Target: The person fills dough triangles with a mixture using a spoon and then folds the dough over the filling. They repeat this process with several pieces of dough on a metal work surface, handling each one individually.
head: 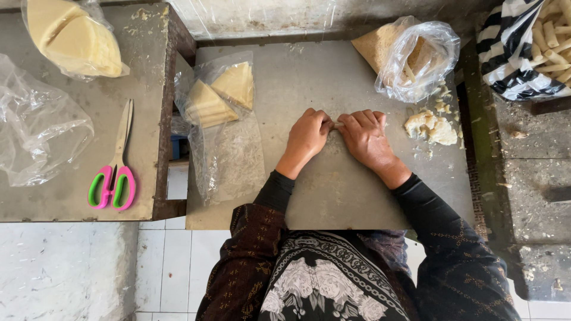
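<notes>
Two hands on worktop [333, 196]: left hand [307, 137] & right hand [365, 137] both pinch small pale roll [338, 125] btwn fingertips, long axis running hand-to-hand; filling lump [429, 126] just beyond right hand.

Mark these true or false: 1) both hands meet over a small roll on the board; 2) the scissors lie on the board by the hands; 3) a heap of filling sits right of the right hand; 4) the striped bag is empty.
1) True: left hand and right hand pinch a small roll on the board.
2) False: the scissors lie on the side table, far left.
3) True: the filling sits there.
4) False: the striped bag holds pale rolled sticks.
</notes>
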